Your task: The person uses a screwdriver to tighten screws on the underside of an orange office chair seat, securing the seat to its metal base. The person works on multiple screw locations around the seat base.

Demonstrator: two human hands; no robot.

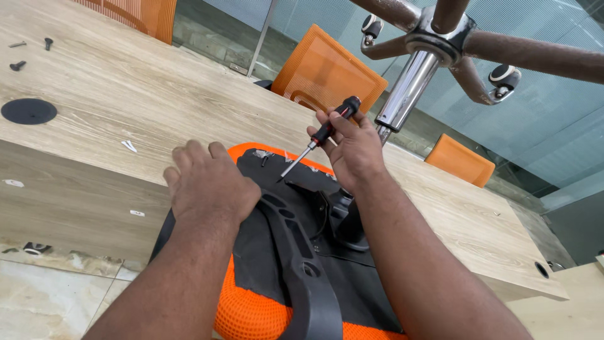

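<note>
An upturned office chair lies against the wooden table [157, 94]: its orange mesh seat [251, 308] faces down, with a black underside plate [277, 233] and black armrest bracket [302, 264] on top. My right hand [352, 148] is shut on a screwdriver [321, 135] with a black and red handle; its tip points down-left onto the black plate near the seat's far edge. My left hand [211, 182] presses flat, fingers curled, on the left side of the plate. The chrome column [409, 88] and brown wheeled base [453, 31] stick up behind my right hand.
Three loose black screws [19, 64] lie at the table's far left, by a round black cable cap [28, 111]. Small white scraps [129, 146] dot the tabletop. Orange chairs [327, 69] stand beyond the table, before a glass wall. Tiled floor [50, 296] shows at lower left.
</note>
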